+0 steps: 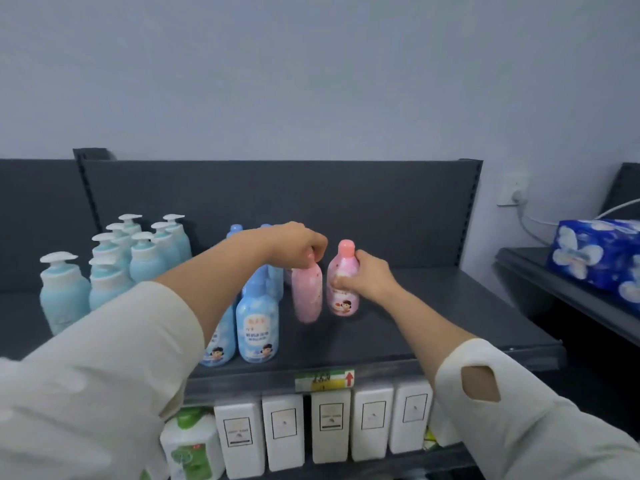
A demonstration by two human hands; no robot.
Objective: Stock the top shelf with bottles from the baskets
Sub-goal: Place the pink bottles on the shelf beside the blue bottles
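Pink plastic bottle with rounded pink cap [306, 296], near the middle of the dark grey metal top shelf [433, 327], gripped at the cap from above by the left hand [298, 245], fingers [313, 254] curled round the top. Blurred and slightly tilted, base close to the shelf; contact impossible to judge. Just at 3 o'clock of it, across a narrow gap, second pink bottle [343, 268], upright, cartoon-face label toward the camera, held round the middle by the right hand [367, 278], thumb across the front, fingers wrapped behind.

At 9 o'clock of the pair, pale blue plastic bottles [258, 327] of the same shape, in rows running front to back. Farther toward 9 o'clock, teal pump bottles with white heads [114, 268]. At 6 o'clock, on the shelf's front edge, green and yellow price tag [323, 380]; beneath it, white rectangular bottles [330, 424] in a row. At 3 o'clock, on a neighbouring shelf, blue wrapped tissue pack [599, 254].
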